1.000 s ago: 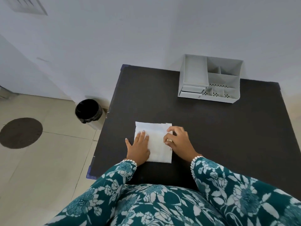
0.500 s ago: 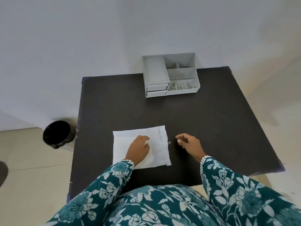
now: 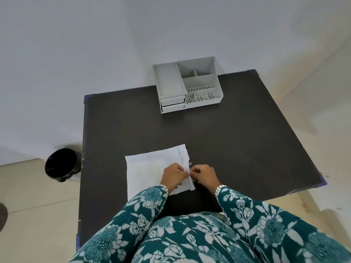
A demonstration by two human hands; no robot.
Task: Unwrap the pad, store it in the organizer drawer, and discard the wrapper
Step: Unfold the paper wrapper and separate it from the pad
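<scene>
A white wrapped pad point(image 3: 150, 168) lies flat near the front of the dark table point(image 3: 228, 141). My left hand point(image 3: 173, 176) rests on its right part, fingers pinching the wrapper's right edge. My right hand point(image 3: 206, 176) meets it at the same edge, fingertips closed on the wrapper flap. A grey organizer point(image 3: 187, 86) stands at the table's far side against the wall; its two small drawers point(image 3: 172, 104) on the front left are closed. A black-lined bin point(image 3: 61, 165) stands on the floor left of the table.
The white wall runs right behind the organizer. Beige tiled floor shows to the left and right of the table. My patterned teal sleeves cover the table's near edge.
My right hand has come back left to the wrapper's right edge, and my left hand has shifted right to meet it. The view has swung slightly.
</scene>
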